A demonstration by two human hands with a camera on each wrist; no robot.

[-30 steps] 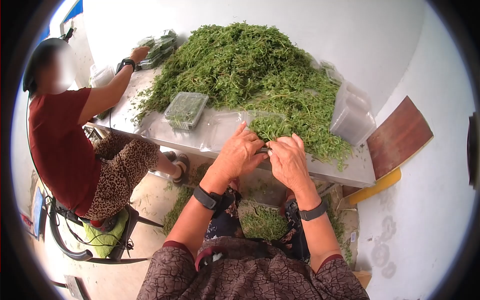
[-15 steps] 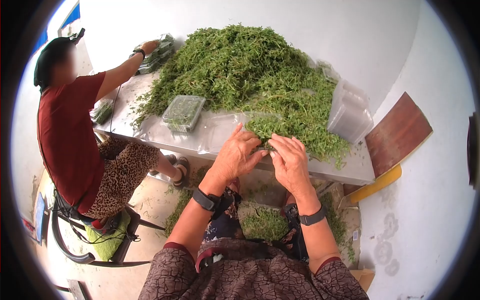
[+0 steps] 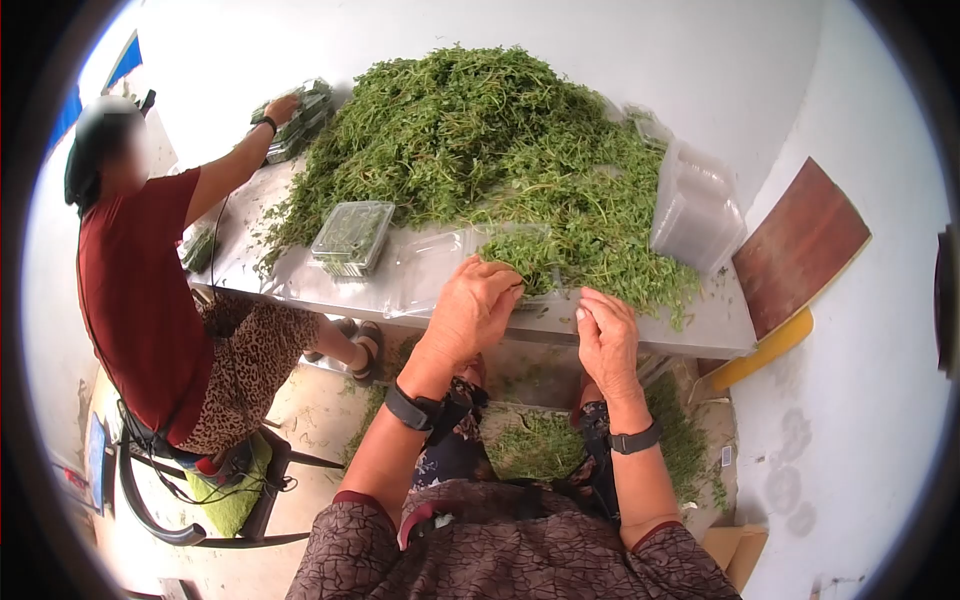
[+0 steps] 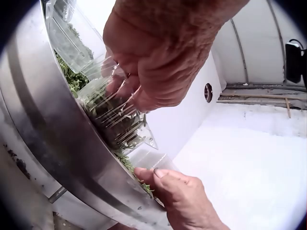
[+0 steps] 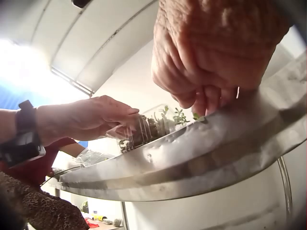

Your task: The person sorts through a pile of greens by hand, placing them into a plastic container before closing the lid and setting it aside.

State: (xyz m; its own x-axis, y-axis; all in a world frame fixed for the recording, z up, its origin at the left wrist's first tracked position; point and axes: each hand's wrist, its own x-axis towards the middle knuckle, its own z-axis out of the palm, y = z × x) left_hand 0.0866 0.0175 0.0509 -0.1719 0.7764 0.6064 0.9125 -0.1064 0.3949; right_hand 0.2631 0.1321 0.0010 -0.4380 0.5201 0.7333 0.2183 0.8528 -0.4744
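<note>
An open clear plastic box (image 3: 545, 265) with leafy greens inside stands at the table's front edge, its clear lid (image 3: 425, 268) folded out to the left. My left hand (image 3: 475, 308) grips the box's near left part, fingers over its ribbed wall (image 4: 112, 115) in the left wrist view. Apart from the box, my right hand (image 3: 607, 340) is at the table edge to the right, fingers bent down beside loose greens (image 3: 640, 285). A small green leaf (image 5: 199, 117) shows at its fingertips in the right wrist view; I cannot tell whether they pinch it.
A big heap of greens (image 3: 450, 130) covers the back of the metal table (image 3: 700, 335). On the left stands a closed filled box (image 3: 352, 238); on the right, stacked clear boxes (image 3: 700, 215). A seated person (image 3: 140, 290) reaches toward filled boxes (image 3: 300, 120) at the far left.
My hands were together at the box's front edge; the right hand has moved away to the right, while the left stays at the box. The other person's arm has shifted slightly.
</note>
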